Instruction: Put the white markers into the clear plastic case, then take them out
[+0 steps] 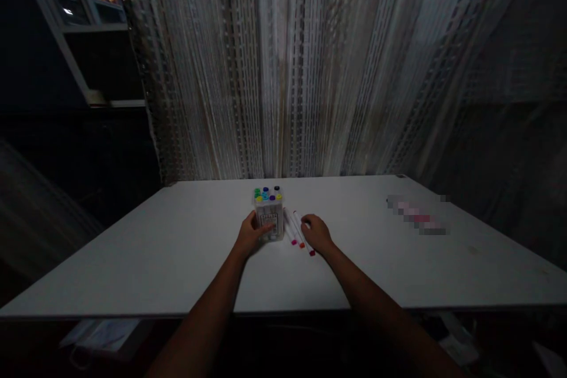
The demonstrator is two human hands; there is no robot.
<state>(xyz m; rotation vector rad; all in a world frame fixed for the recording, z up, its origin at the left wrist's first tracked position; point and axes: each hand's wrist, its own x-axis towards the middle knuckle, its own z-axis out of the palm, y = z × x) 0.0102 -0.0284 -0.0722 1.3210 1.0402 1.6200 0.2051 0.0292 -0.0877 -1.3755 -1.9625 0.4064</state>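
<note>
A clear plastic box of markers [269, 213] stands upright on the white table [146, 266], its caps up in green, blue, yellow, purple and black. My left hand [252, 234] lies against the box's front and left side, with its fingers across the label. Three loose markers [297, 230] with red and orange tips lie to the right of the box, slanting toward me. My right hand [316, 233] rests over the far ends of these markers. Whether it grips any of them is hidden.
The table's near edge runs just beyond my forearms, and its far edge meets a hanging string curtain [287, 71]. A blurred patch [416, 215] lies on the table's right side. Shelving [88, 12] stands at the back left, and a pale bag [100, 333] sits below the table.
</note>
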